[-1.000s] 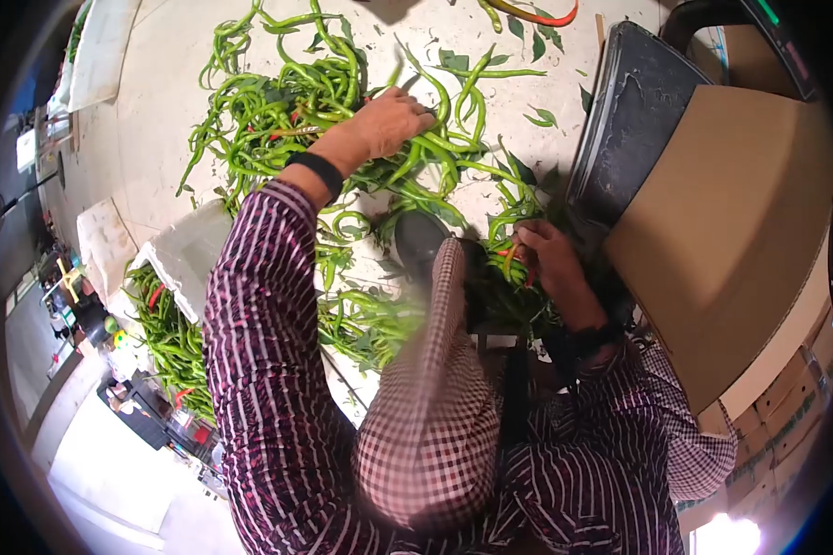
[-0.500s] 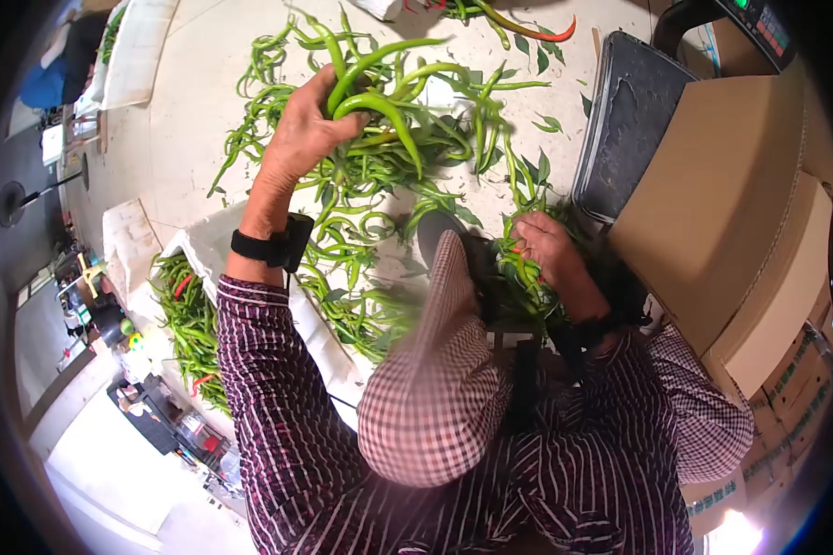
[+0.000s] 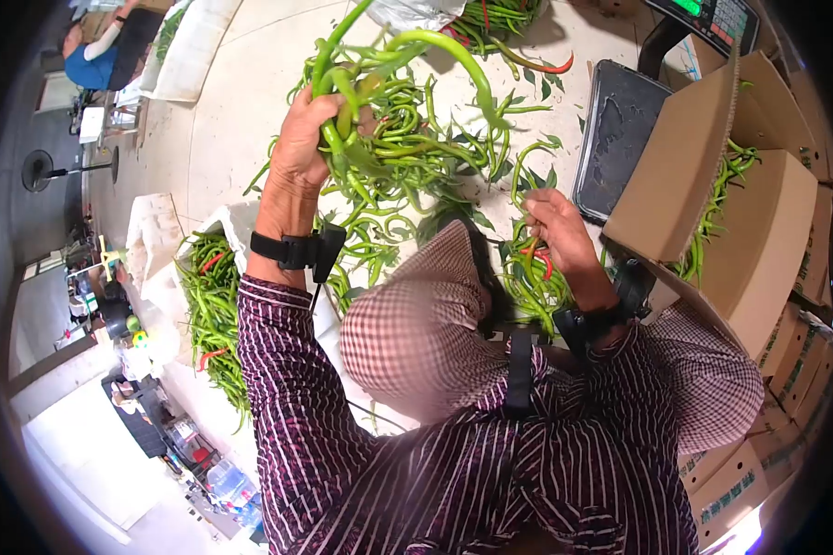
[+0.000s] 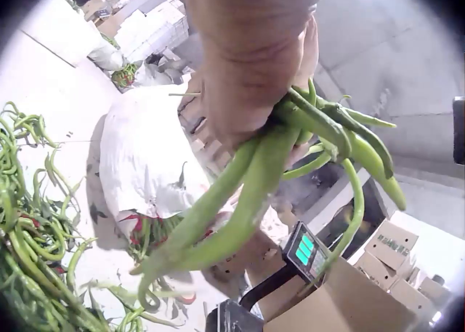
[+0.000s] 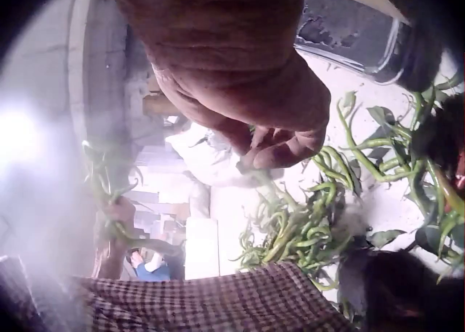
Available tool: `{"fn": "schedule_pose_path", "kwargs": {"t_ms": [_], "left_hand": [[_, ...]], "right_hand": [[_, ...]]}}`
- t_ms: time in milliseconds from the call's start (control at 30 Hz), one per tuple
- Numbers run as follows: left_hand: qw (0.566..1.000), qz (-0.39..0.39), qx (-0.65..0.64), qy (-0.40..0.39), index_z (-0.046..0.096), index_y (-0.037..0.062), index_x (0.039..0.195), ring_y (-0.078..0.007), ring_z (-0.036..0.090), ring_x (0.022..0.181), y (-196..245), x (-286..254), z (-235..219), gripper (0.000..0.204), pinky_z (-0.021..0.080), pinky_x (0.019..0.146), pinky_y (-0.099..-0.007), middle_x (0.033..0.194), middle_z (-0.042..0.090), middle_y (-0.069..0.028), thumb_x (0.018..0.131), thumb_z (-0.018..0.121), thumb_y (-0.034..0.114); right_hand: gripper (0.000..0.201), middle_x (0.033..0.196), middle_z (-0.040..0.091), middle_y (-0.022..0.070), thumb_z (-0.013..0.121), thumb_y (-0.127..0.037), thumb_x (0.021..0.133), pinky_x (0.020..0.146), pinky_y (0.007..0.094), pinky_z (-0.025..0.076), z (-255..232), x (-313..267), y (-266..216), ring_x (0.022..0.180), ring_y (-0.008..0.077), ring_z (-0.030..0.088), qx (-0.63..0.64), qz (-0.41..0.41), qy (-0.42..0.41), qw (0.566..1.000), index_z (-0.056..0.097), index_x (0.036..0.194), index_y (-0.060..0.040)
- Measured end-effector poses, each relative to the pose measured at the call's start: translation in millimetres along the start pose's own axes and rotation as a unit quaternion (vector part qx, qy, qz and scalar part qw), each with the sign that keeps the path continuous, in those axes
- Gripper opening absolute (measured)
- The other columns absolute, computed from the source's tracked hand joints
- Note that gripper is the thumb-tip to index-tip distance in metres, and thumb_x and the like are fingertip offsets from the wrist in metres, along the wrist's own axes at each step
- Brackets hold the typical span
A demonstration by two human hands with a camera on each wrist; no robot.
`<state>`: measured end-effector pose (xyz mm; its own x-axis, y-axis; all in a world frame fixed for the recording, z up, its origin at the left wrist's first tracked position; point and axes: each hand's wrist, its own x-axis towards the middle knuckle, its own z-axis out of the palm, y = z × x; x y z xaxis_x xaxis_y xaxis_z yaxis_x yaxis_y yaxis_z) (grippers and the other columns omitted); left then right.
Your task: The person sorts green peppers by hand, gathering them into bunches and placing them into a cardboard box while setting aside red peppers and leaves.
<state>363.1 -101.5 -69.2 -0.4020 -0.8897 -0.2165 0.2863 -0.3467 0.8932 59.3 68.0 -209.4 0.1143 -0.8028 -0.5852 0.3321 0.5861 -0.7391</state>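
My left hand (image 3: 298, 139) grips a bunch of long green peppers (image 3: 479, 79), raised above the pile; in the left wrist view the fingers curl round the green peppers (image 4: 269, 165), whose ends stick out both ways. My right hand (image 3: 565, 242) is over a smaller heap of green and red peppers (image 3: 532, 287) near the knees. In the right wrist view the right hand (image 5: 254, 92) has its fingers bent with the tips close together; whether a pepper is between them cannot be told. The main pepper pile (image 3: 407, 129) lies on the pale floor.
A black scale platform (image 3: 618, 129) with a lit display (image 3: 699, 7) stands right, beside an open cardboard box (image 3: 676, 166) with peppers inside. Left is a white sack (image 3: 157, 268) of peppers (image 3: 215, 314). A white bag (image 3: 412, 11) lies beyond. Another person (image 3: 111, 55) is far left.
The left hand went from the pile up and away with a bunch of peppers. The right hand lifted slightly from the small heap. The head view shifted, showing more of the box.
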Motion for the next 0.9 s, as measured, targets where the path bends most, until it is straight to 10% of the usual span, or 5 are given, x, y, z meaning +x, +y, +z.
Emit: {"fn": "schedule_pose_path", "kwargs": {"t_ms": [267, 333, 467, 567, 900], "left_hand": [[0.999, 0.021, -0.024, -0.009, 0.049, -0.0039, 0.120, -0.0209, 0.062, 0.077, 55.0, -33.3, 56.2, 0.037, 0.058, 0.069, -0.0359, 0.101, 0.060, -0.0136, 0.085, 0.050, 0.008], [0.996, 0.036, 0.035, 0.068, 0.049, -0.0044, 0.120, -0.0130, 0.042, 0.070, 66.2, -47.2, 88.8, 0.044, 0.042, 0.063, -0.0297, 0.103, 0.055, -0.0101, 0.087, 0.062, 0.022], [1.000, 0.022, -0.002, -0.013, 0.048, -0.0050, 0.122, -0.0161, 0.049, 0.073, 75.2, -62.2, 114.5, 0.049, 0.051, 0.068, -0.0343, 0.104, 0.056, -0.0122, 0.084, 0.065, 0.021], [0.999, 0.025, 0.030, -0.002, 0.048, -0.0053, 0.122, -0.0187, 0.055, 0.076, 71.6, -76.8, 152.6, 0.052, 0.055, 0.068, -0.0338, 0.103, 0.058, -0.0128, 0.083, 0.067, 0.022], [0.978, -0.047, -0.201, 0.013, 0.052, -0.0070, 0.112, -0.0228, 0.060, 0.074, 22.7, -101.4, 156.5, 0.033, 0.053, 0.065, -0.0382, 0.087, 0.060, -0.0147, 0.091, 0.054, 0.019]], "right_hand": [[0.029, 0.100, 0.059, 0.0045, 0.061, -0.020, 0.088, 0.069, 0.0255, 0.044, 32.0, -41.3, -93.8, 0.084, 0.0103, 0.055, -0.032, -0.178, -0.009, 0.983, 0.057, 0.109, -0.0007], [0.028, 0.103, 0.060, 0.0040, 0.063, -0.018, 0.087, 0.067, 0.0256, 0.046, 46.2, -62.3, -117.0, 0.083, 0.0094, 0.056, -0.075, -0.217, 0.017, 0.973, 0.058, 0.108, -0.0011], [0.042, 0.108, 0.061, 0.0094, 0.068, -0.021, 0.082, 0.078, 0.0305, 0.048, 85.1, -98.9, -177.0, 0.092, 0.0200, 0.059, -0.220, -0.494, 0.099, 0.836, 0.057, 0.118, -0.0017], [0.047, 0.109, 0.061, 0.0144, 0.068, -0.024, 0.081, 0.085, 0.0339, 0.046, 97.5, -86.6, -199.5, 0.097, 0.0267, 0.059, -0.290, -0.533, 0.028, 0.794, 0.056, 0.121, -0.0016], [0.034, 0.102, 0.066, 0.0103, 0.045, -0.029, 0.098, 0.071, 0.0256, 0.045, 42.4, -121.1, -194.9, 0.085, 0.0146, 0.062, -0.045, -0.327, -0.127, 0.935, 0.056, 0.113, 0.0002]]}}
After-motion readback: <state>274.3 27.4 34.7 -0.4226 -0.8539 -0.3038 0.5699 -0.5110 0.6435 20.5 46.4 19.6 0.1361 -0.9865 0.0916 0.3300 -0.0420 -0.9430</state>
